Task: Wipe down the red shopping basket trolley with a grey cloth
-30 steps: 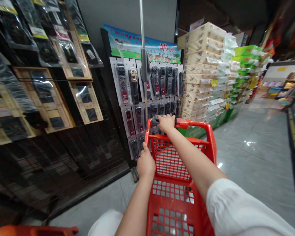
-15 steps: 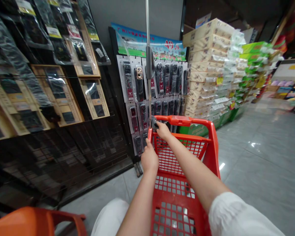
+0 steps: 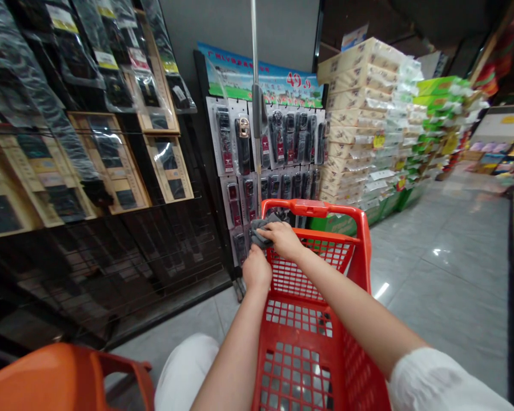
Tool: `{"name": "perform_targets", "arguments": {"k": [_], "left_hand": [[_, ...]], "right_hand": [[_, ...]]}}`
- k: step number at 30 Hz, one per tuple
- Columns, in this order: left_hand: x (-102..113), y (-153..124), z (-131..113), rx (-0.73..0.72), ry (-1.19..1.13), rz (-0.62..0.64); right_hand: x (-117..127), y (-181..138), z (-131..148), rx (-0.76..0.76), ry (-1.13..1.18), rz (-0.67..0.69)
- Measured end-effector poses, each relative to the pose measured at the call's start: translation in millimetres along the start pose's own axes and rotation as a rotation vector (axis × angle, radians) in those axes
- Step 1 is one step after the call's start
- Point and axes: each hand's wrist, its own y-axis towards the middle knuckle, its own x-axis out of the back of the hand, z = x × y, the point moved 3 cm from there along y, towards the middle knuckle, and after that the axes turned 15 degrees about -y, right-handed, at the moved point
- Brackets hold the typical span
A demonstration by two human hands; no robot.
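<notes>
A red plastic shopping basket [image 3: 360,240] with a grid wall and floor stands in front of me. My right hand [image 3: 282,238] is closed on a grey cloth [image 3: 260,233] and presses it against the basket's left rim near the far corner. My left hand [image 3: 257,268] grips the left rim just behind the cloth, fingers wrapped over the edge. A metal pole [image 3: 254,85] rises from the basket's far left corner.
A wire rack of boxed and bagged goods [image 3: 111,154] lines the left. A black board of hanging packaged items [image 3: 274,142] stands straight ahead. Stacked tissue packs [image 3: 368,114] fill the right of it. An orange plastic seat [image 3: 68,377] is at bottom left. Grey tiled floor [image 3: 445,274] opens to the right.
My right hand with the cloth has moved from the basket's far rim round the corner onto the left rim, towards my left hand. The left hand has kept its grip.
</notes>
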Motion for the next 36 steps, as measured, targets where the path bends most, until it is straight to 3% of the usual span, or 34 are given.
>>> {"name": "perform_targets", "arguments": {"k": [7, 13, 19, 21, 24, 26, 28, 32, 36], "left_hand": [[-2, 7, 2, -0.013, -0.019, 0.033], [-4, 11, 1, 0.006, -0.049, 0.025], [-7, 14, 1, -0.025, -0.064, 0.016], [-6, 13, 2, -0.028, -0.07, 0.007], [-4, 12, 4, -0.039, -0.081, 0.007], [-4, 12, 4, -0.039, -0.071, 0.015], [-3, 11, 5, -0.029, -0.056, 0.02], [-4, 11, 5, -0.023, -0.051, 0.021], [-4, 10, 4, -0.029, -0.049, 0.019]], "right_hand": [[12, 15, -5, -0.143, -0.141, 0.038], [12, 5, -2, 0.077, -0.151, 0.065], [5, 15, -6, -0.116, -0.193, 0.023], [2, 11, -4, -0.058, -0.173, 0.018], [2, -8, -5, 0.148, -0.173, 0.056], [5, -26, -14, 0.189, -0.218, 0.054], [7, -45, -28, 0.06, -0.285, -0.003], [0, -70, -51, -0.381, -0.354, -0.046], [-7, -49, -36, -0.416, -0.298, -0.004]]}}
